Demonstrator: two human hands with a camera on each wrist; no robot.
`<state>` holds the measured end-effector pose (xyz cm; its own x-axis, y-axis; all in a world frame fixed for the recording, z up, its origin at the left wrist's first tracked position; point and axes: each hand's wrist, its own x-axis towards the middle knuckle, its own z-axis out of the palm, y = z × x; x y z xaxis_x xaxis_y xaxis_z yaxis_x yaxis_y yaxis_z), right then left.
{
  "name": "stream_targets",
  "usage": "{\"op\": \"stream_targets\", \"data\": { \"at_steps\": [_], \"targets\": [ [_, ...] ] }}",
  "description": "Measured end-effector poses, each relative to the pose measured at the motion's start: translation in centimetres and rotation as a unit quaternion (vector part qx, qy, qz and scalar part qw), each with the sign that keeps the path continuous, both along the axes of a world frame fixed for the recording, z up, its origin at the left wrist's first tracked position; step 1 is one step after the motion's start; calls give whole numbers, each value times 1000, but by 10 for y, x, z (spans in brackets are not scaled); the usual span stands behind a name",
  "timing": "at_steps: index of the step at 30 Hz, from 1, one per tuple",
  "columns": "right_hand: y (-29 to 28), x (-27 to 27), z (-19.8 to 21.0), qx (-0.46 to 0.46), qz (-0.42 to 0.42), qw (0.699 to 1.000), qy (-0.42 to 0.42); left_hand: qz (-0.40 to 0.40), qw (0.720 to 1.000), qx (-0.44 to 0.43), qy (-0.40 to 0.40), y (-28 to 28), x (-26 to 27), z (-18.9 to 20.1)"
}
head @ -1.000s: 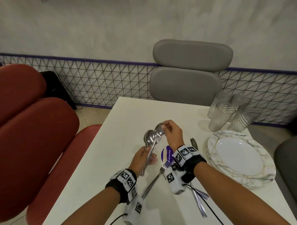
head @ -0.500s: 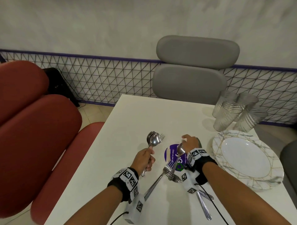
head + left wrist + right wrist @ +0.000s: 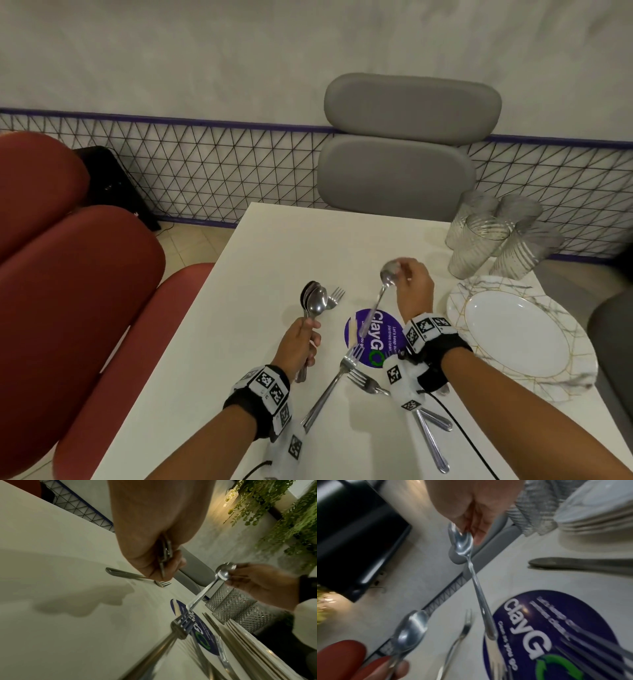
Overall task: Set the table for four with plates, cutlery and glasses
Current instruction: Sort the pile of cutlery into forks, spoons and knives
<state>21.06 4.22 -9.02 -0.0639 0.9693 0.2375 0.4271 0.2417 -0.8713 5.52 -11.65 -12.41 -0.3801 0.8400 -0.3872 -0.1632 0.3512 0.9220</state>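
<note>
Pinching a single spoon (image 3: 386, 278) by its bowl, the right hand (image 3: 412, 286) held it above the table (image 3: 260, 240), with the handle hanging down toward the round purple sticker (image 3: 371, 337). In the right wrist view the same spoon (image 3: 465, 555) dangled bowl-up from the fingertips (image 3: 476, 524). The left hand (image 3: 299, 342) was closed around the handles of a bundle of spoons (image 3: 313, 299), their bowls stacked and pointing up. A fork (image 3: 334, 295) showed just behind those bowls; the left wrist view showed it lying flat on the table (image 3: 137, 576) beyond the fist.

More cutlery lay on the table near the person: a long fork (image 3: 330, 387) with its tines at the edge of the sticker, a second fork (image 3: 366, 382) beside it, and more handles (image 3: 433, 435) partly hidden under the right wrist.

On the right stood a stack of marble-patterned plates (image 3: 520, 342). Behind them was a cluster of ribbed glasses (image 3: 486, 240) close to the table's far right corner. A grey chair (image 3: 404, 150) stood at the far end, and red chairs (image 3: 68, 267) were along the left side.
</note>
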Motion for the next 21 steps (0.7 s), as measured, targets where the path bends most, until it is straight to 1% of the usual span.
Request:
{"op": "stream_targets", "data": {
  "at_steps": [1,3,5,8,11,14,16,21],
  "targets": [
    [-4,0,11,38,10,999,30,1,1000,1,6,3,2,0],
    [-17,-1,26,64,37,996,54,-5,1000,6,12,8,9,1],
    [-29,-3,29,25,64,996,61,-24,1000,12,10,11,19,5],
    [-46,-1,23,-36,74,995,49,-62,998,3,22,14,39,11],
    [-59,7,13,-62,44,997,14,-93,995,13,-23,13,59,16],
    [-66,13,4,-83,-7,996,11,-113,993,9,-17,10,74,18],
    [-72,16,3,-100,-25,995,10,-122,992,4,-27,7,81,19],
    [-86,26,8,-151,-3,988,-32,-128,990,-5,-56,3,93,22]
  ]
}}
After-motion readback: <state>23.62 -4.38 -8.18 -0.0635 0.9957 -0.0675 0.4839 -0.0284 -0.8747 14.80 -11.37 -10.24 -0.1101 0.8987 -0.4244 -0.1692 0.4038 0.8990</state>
